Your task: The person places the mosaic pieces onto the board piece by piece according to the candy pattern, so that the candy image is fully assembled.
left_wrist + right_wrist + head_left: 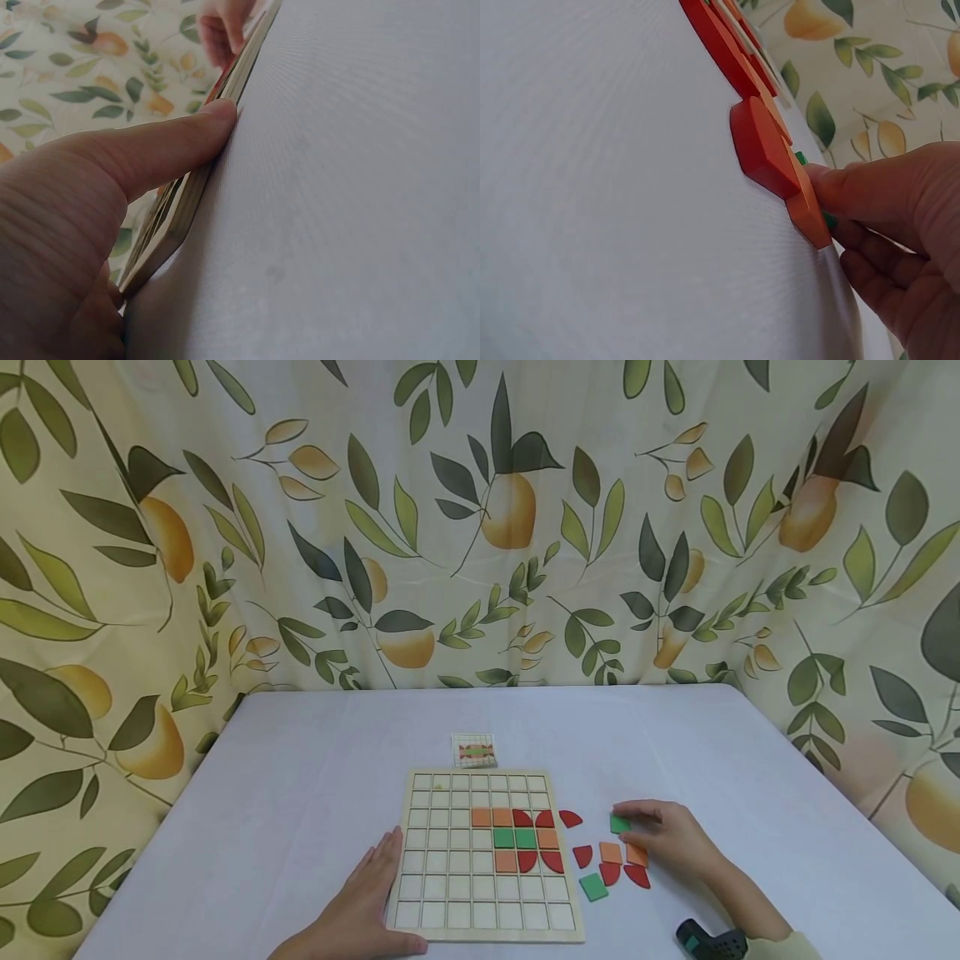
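Observation:
A wooden grid board (pixel 450 889) lies on the table, holding orange squares (pixel 482 817), green squares (pixel 504 837) and red quarter-round pieces (pixel 551 862) in its right part. Along the board's left edge and lower left corner rests my left hand (pixel 352 902), fingers extended; its thumb (pixel 172 146) presses the board's side (pixel 187 202) in the left wrist view. My right hand (pixel 675 839) pinches a green square (pixel 618 824) right of the board, over loose pieces. In the right wrist view, the fingers of that hand (pixel 900 225) partly hide the green piece (pixel 829 220) behind an orange one (pixel 808 214).
A small pattern card (pixel 474 751) lies behind the board. Loose red pieces (pixel 637 877), orange squares (pixel 611 852) and a green square (pixel 593 887) lie right of the board. A black device (pixel 708 941) is near my right wrist. A patterned curtain (pixel 465 527) hangs behind the table.

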{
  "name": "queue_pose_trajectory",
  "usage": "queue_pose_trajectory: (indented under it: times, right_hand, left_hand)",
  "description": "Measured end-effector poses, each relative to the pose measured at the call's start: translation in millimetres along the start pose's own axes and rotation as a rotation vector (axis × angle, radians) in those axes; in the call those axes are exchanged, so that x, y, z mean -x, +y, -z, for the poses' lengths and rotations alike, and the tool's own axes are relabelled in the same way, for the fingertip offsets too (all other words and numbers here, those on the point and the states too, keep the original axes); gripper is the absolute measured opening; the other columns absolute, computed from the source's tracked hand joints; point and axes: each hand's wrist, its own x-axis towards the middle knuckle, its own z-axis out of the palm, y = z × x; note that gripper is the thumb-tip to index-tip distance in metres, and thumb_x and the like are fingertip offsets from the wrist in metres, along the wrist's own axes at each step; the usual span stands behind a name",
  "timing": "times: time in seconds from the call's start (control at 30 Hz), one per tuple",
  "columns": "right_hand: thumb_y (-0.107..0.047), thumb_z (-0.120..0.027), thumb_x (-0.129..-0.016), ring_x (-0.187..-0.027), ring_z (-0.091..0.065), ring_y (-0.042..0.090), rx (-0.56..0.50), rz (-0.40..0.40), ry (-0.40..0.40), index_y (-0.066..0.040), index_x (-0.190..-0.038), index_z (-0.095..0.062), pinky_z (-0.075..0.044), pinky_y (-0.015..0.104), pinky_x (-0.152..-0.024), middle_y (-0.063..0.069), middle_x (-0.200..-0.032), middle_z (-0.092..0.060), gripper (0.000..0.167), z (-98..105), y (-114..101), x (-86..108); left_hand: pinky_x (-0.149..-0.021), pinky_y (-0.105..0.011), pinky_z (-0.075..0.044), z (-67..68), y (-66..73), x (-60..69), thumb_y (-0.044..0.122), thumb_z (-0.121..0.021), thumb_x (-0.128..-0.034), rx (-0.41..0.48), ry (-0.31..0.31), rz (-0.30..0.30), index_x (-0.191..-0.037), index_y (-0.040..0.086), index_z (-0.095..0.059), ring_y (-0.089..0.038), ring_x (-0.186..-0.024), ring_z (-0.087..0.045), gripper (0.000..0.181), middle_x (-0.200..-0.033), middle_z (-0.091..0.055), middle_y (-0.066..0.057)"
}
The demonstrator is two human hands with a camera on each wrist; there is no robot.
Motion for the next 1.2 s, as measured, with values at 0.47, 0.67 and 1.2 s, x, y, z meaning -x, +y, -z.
queue_pose_trajectory:
  times: [0.47, 0.67, 1.2]
  right_hand:
    - [-0.017, -0.074, -0.077, -0.109, -0.055, 0.03, -0.025, 0.038, -0.001, -0.004, -0.107, -0.068, -0.047, 0.041, -0.086, 0.006, -0.106, -0.066, 0.033, 3, -1, 2.4]
    - [-0.016, -0.073, -0.079, -0.111, -0.054, 0.03, -0.049, 0.032, -0.005, -0.005, -0.11, -0.067, -0.049, 0.039, -0.084, 0.006, -0.108, -0.066, 0.033, 1, -4, -2.9]
    - [-0.012, -0.073, -0.079, -0.107, -0.056, 0.028, -0.089, 0.106, 0.024, -0.004, -0.108, -0.068, -0.044, 0.049, -0.089, 0.004, -0.103, -0.067, 0.031, -14, -36, -14.8]
  left_hand:
    - [-0.1, -0.01, 0.012, -3.1, -5.4, -1.2, 0.07, -0.068, -0.0596, -0.027, 0.026, -0.065, -0.144, -0.007, -0.002, -0.031, -0.137, -0.006, 0.131, -0.15, -0.009, -0.02]
    - [-0.099, -0.009, 0.012, -2.9, -5.8, -1.5, 0.07, -0.068, -0.0592, -0.027, 0.027, -0.053, -0.144, -0.006, -0.003, -0.031, -0.137, -0.006, 0.131, -0.15, -0.009, -0.019]
    - [-0.098, -0.009, 0.013, -2.9, -4.8, -1.2, 0.072, -0.067, -0.057, -0.046, 0.011, -0.009, -0.145, -0.004, -0.003, -0.028, -0.138, -0.005, 0.133, -0.151, -0.008, -0.016]
